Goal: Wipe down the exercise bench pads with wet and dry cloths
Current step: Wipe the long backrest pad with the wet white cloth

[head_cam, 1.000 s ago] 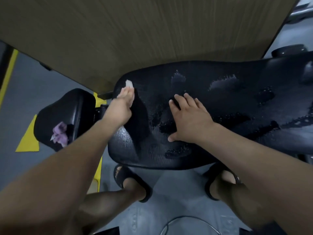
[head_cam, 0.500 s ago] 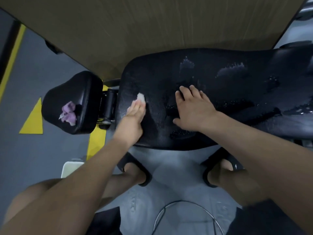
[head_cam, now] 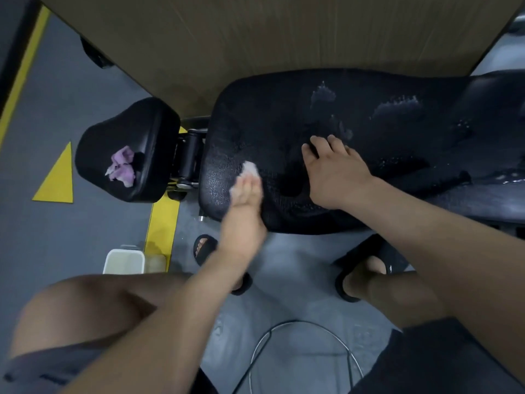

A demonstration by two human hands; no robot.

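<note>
The long black bench pad (head_cam: 369, 109) lies across the middle, wet, with water patches toward its right. My left hand (head_cam: 245, 191) lies flat on a small white cloth (head_cam: 250, 167) and presses it onto the pad's near-left part; only the cloth's tip shows past my fingertips. To its right, my right hand (head_cam: 335, 174) rests flat on the pad with the fingers spread. At the left, a smaller black seat pad (head_cam: 142, 123) carries a crumpled purple cloth (head_cam: 122, 166).
A wooden board (head_cam: 255, 32) runs behind the bench. On the grey floor stand a white bin (head_cam: 125, 261) and a metal ring (head_cam: 298, 325), with yellow floor marking (head_cam: 162, 223) near the bin. My feet in black slippers (head_cam: 360, 268) are under the pad's near edge.
My left hand has slid the white cloth from the pad's far-left edge toward its near edge. My right hand has stayed flat on the pad.
</note>
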